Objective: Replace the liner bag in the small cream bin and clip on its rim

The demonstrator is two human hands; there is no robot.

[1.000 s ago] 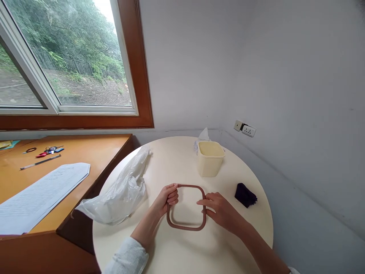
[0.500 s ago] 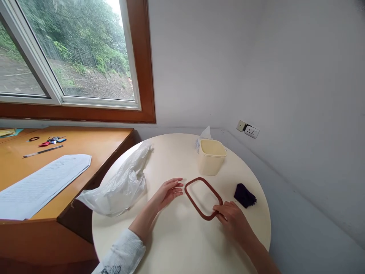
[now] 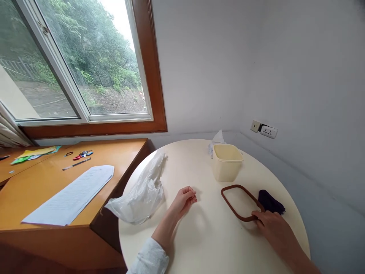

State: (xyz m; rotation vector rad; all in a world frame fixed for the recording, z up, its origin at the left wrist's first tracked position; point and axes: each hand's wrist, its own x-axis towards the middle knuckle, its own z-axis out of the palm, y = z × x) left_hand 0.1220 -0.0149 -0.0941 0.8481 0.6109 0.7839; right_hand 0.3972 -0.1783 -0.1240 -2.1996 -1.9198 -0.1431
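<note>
My right hand [image 3: 270,224] grips the near right corner of a brown ring [image 3: 238,217], shaped like a rounded rectangle, fingers and thumb pinched on its rim. The ring is held low over the round cream table [image 3: 211,243]; whether it touches the top I cannot tell. A dark purple cloth [image 3: 270,202] lies crumpled just beyond this hand. My left hand [image 3: 184,201] rests over the middle of the table with its fingers curled together and nothing visible in them. Behind the ring stands a cream plastic bin [image 3: 227,171], upright with its top uncovered.
A white plastic bag [image 3: 142,201] lies on the table's left side. Another crumpled clear bag [image 3: 218,139] sits behind the bin. To the left, a wooden desk [image 3: 125,152] holds papers [image 3: 74,194], a pen [image 3: 76,164] and keys [image 3: 84,153]. Walls close off the back and right.
The view has swung left, shifting everything rightward in the picture. My right hand has carried the ring rightward, away from my left hand and nearer the cloth. My left fingers have curled closed.
</note>
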